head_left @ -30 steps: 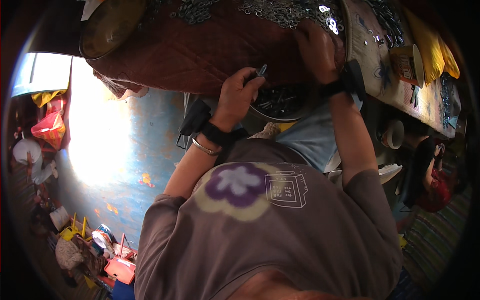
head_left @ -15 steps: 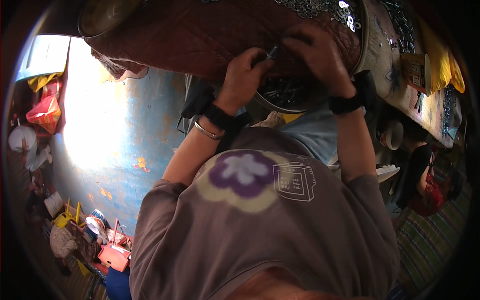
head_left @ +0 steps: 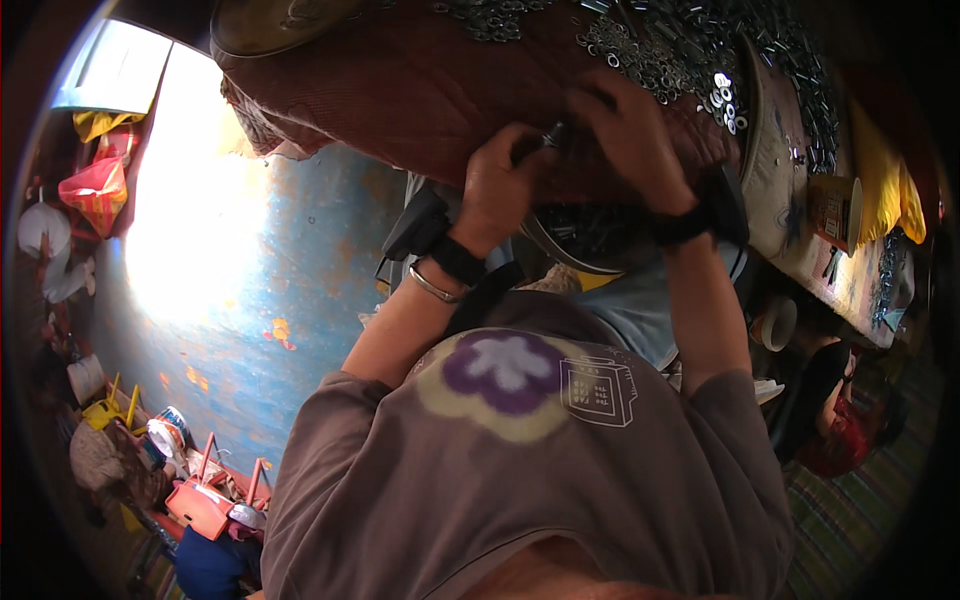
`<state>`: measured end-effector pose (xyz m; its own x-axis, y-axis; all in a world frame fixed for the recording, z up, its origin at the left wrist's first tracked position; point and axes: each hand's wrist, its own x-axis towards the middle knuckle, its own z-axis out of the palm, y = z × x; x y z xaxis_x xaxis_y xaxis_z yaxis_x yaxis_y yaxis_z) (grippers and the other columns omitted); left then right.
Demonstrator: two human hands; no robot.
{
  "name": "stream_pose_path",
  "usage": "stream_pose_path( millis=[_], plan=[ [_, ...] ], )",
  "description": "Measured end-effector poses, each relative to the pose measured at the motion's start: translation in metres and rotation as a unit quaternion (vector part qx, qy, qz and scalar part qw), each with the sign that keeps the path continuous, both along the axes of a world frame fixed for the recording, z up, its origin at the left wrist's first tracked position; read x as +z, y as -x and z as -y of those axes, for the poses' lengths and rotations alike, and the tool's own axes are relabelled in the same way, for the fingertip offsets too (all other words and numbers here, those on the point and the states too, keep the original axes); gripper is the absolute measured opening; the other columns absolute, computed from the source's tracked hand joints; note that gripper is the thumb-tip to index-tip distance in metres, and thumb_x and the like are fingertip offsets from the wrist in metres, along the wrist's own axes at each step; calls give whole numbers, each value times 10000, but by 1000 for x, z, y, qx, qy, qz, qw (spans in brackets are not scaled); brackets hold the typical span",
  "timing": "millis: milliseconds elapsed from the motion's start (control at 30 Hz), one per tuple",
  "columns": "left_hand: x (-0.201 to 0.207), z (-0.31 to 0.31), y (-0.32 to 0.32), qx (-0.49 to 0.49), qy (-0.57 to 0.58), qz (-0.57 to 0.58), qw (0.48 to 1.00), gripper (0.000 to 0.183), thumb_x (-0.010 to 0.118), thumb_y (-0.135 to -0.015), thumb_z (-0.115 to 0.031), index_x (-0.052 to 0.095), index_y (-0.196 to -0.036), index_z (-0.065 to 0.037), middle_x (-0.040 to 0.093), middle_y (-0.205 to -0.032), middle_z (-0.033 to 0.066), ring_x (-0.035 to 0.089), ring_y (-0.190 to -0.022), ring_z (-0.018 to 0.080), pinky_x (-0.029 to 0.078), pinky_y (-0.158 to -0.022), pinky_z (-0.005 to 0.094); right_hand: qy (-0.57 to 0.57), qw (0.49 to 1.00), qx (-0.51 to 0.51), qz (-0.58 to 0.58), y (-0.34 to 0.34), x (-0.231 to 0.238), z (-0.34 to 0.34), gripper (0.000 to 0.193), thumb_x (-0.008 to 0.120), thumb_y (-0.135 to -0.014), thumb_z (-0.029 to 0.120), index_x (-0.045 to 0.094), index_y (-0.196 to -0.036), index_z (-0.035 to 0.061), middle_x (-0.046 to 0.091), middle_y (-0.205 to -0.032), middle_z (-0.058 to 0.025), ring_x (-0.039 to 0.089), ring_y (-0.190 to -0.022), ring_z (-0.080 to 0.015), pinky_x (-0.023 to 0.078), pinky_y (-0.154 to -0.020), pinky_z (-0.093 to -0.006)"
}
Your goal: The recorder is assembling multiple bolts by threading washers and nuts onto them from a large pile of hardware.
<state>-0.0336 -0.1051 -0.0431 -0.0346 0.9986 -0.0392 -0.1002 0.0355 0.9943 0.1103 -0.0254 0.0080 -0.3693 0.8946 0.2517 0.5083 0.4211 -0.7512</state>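
Between the thumb and fingers of my left hand (head_left: 497, 185) is a small metal bolt (head_left: 553, 134), its end pointing up and to the right. My right hand (head_left: 630, 135) is just right of it, apart from the bolt, over the dark red quilted cloth (head_left: 420, 105). Its fingers are curled together and a little blurred; whatever they pinch, if anything, is hidden. Beyond that hand lie small metal rings and washers (head_left: 635, 60), with brighter flat washers (head_left: 722, 100) to their right. Below my hands a round pan (head_left: 545, 245) holds many dark bolts.
More loose bolts (head_left: 815, 110) cover the far right of the work surface. A paper cup (head_left: 835, 212) and yellow cloth (head_left: 880, 180) are at the right edge. A round metal dish (head_left: 255, 35) sits at the upper left. Another person (head_left: 840, 430) in red is at the lower right.
The view has shifted, showing more of the loose hardware at the top. My left hand still holds the bolt, now tilted differently, and my right hand stays close beside it.
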Motion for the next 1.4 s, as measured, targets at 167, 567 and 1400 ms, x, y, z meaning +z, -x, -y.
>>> stream_pose_path(
  millis=[167, 567, 1400],
  plan=[
    [0, -6, 15, 35, 13, -74, 997, 146, 608, -847, -54, 575, -974, 9, 628, -799, 43, 582, -714, 86, 477, -624, 233, -123, 992, -7, 12, 39, -15, -46, 280, 571, -827, 228, 610, -998, 11, 630, -966, -193, 598, -906, -366, 477, -774, -410],
    [-10, -6, 21, 15, 74, 3, 997, 156, 593, -858, -52, 568, -998, 11, 644, -814, 58, 610, -703, 104, 480, -581, 222, -72, 992, -18, 100, 27, -6, -48, 324, 619, -819, 224, 603, -1062, 9, 638, -988, -178, 608, -931, -344, 474, -808, -366],
    [4, 9, -10, -37, 21, 17, 999, 203, 654, -762, -48, 615, -953, 6, 649, -780, 108, 577, -684, 120, 472, -637, 276, 41, 997, 5, -71, -16, 9, 50, 236, 651, -824, 242, 619, -793, 10, 586, -647, -113, 576, -559, -181, 443, -537, -299]
  ],
)
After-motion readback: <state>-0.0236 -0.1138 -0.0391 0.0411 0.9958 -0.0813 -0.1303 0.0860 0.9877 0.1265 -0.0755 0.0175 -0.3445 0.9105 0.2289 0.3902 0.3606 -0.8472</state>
